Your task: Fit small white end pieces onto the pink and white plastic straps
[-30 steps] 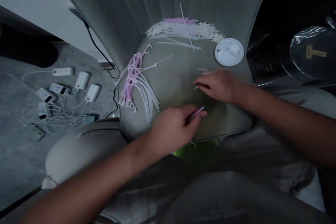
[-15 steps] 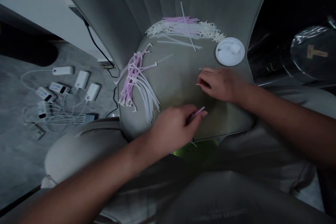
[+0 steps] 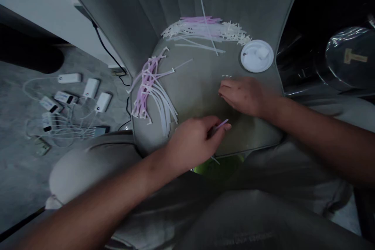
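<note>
My left hand [image 3: 193, 140] is closed on a thin pink strip [image 3: 222, 125] whose tip sticks out past my fingers, low over the grey round tabletop [image 3: 196, 90]. My right hand [image 3: 243, 95] rests on the tabletop a little further back, its fingers curled and pressed together over something tiny that I cannot make out. Two or three small white bits [image 3: 226, 76] lie just beyond its fingertips. A fan of pink and white strips [image 3: 150, 91] lies left of my hands.
A longer pile of white and pink strips [image 3: 205, 31] lies along the far edge. A white round lid [image 3: 257, 56] holding small white pieces sits at the back right. Chargers and cables [image 3: 67, 105] lie on the floor to the left. Shiny plastic wrap [image 3: 345, 58] is at right.
My right hand shifted slightly back and forth on the tabletop and its fingers closed tighter. My left hand has stayed in place with the pink strip.
</note>
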Available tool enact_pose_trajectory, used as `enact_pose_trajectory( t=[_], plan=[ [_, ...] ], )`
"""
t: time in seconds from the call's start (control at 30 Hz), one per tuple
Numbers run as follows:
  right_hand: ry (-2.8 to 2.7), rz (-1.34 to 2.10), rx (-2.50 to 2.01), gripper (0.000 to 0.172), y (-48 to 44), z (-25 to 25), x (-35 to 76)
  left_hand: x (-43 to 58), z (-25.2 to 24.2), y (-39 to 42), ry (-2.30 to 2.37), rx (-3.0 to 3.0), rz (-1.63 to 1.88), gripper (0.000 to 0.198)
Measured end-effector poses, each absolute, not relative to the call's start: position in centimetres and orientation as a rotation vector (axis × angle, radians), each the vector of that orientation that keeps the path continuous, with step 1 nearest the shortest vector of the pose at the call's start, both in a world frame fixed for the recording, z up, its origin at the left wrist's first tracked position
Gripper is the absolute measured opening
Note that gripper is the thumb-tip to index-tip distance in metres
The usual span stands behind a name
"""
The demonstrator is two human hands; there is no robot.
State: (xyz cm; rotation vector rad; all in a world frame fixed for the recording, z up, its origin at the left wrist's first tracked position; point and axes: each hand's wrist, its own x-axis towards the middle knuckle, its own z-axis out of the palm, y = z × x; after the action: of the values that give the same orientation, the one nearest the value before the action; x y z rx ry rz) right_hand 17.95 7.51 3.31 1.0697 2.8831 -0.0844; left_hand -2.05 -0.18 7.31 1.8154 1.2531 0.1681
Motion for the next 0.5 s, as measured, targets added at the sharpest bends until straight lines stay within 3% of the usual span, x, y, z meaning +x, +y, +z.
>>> enact_pose_trajectory(
  t=[0.13,0.37,0.5],
  plan=[
    [2.955,-0.411,1.261,0.021,7.8,3.9,18.0,-2.0,7.4,0.0,1.260,1.808,0.176,0.039],
    [2.561,-1.756,1.952,0.006,7.5,6.7,17.0,-2.4,7.3,0.6,1.338,1.735,0.341,0.032],
    [2.348,-2.139,1.962,0.003,6.6,7.8,17.0,-2.5,6.9,0.9,1.348,1.678,0.413,0.035]
  ],
)
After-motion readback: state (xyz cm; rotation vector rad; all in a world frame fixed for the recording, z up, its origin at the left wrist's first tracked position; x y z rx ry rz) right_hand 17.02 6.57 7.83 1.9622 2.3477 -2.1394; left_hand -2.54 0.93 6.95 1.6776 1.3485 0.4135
